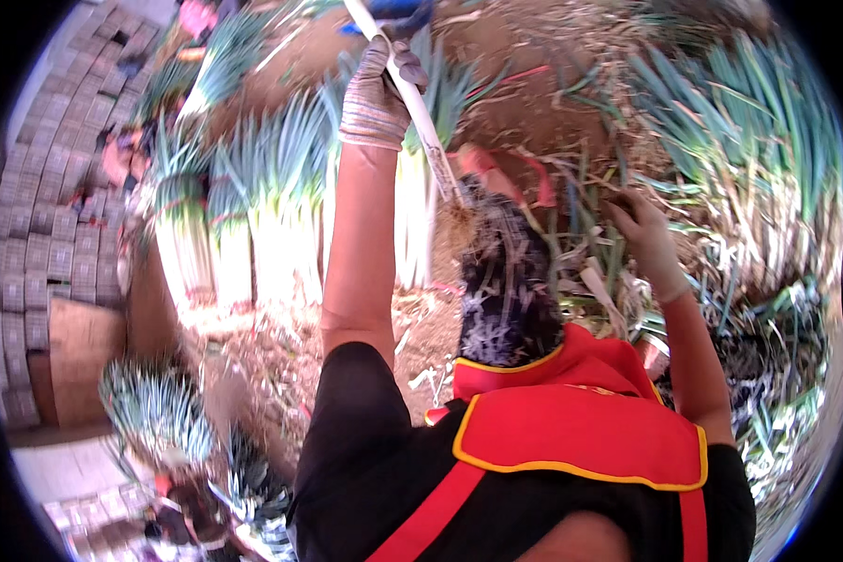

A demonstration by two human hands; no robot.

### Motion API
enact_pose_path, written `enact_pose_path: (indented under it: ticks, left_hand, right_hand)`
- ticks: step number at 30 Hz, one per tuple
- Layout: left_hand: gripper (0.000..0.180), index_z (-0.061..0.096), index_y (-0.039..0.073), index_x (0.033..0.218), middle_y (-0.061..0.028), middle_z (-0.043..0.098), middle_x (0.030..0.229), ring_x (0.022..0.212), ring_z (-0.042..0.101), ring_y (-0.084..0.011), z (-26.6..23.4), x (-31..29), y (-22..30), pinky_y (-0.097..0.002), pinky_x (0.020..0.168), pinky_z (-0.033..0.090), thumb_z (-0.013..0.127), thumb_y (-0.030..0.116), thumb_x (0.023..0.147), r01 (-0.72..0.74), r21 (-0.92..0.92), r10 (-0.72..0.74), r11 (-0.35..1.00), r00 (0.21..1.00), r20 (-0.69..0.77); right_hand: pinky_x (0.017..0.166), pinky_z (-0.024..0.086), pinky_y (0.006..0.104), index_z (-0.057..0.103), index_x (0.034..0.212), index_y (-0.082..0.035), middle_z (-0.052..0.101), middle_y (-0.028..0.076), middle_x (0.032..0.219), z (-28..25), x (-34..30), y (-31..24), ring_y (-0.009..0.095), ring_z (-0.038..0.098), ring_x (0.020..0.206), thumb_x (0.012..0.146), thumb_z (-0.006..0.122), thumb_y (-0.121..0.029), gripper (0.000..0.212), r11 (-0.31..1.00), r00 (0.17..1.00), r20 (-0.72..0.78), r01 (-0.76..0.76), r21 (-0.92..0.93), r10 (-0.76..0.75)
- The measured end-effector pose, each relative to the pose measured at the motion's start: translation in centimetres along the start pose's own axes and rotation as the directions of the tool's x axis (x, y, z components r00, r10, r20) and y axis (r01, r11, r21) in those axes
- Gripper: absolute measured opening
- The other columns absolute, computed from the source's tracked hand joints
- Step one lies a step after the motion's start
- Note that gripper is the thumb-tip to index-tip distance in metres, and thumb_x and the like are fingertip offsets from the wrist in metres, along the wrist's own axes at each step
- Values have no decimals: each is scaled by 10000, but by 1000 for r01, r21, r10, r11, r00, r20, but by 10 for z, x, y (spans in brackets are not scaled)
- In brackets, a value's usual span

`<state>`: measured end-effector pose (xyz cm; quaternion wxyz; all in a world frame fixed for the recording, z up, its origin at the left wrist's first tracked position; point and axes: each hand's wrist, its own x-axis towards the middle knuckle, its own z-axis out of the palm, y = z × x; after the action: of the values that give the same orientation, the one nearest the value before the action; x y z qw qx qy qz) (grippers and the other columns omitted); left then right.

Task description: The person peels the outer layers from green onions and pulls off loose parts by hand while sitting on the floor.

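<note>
My left hand [381, 94], in a striped knit glove, is raised at the top middle, closed around the white stalk of a long green onion [420, 117]. That stalk slants down to the right, its brown roots [457, 225] hanging over my dark-clad leg. My right hand [642, 239], in a pale glove, hovers at the right above loose leaves and peelings [601, 286]. Its fingers are bent and slightly apart, somewhat blurred, and I see nothing held in them. Tied bundles of green onions [286, 215] stand upright behind my left forearm.
A large heap of green onions [759, 159] stands at the right. Another bundle [157, 412] lies at the lower left, near a brown board [84, 361]. Stacked grey blocks [56, 187] line the left. I wear a red apron [581, 436] with yellow trim. Plant scraps litter the soil.
</note>
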<state>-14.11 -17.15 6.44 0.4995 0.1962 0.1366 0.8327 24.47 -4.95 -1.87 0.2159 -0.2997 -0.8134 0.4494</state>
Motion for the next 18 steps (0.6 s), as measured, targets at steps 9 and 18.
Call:
enact_pose_path:
  ticks: [9, 18]
  left_hand:
    - [233, 568, 146, 1078, -43, 540, 868, 754, 517, -169, 128, 19, -162, -319, 618, 495, 672, 127, 870, -184, 100, 171, 978, 977, 124]
    - [276, 546, 197, 1131, -32, 539, 884, 752, 506, -162, 165, -13, -197, -314, 609, 476, 646, 105, 891, -113, 0, 111, 994, 974, 200]
  right_hand:
    - [704, 505, 281, 524, 1161, 1, 641, 108, 883, -5, -1, -95, 116, 609, 798, 812, 740, -199, 457, 954, 937, -312, 224, 198, -155]
    - [441, 392, 205, 617, 939, -30, 602, 5, 700, -49, -43, -88, 57, 485, 502, 940, 597, -168, 139, 589, 986, -153, 84, 804, 68]
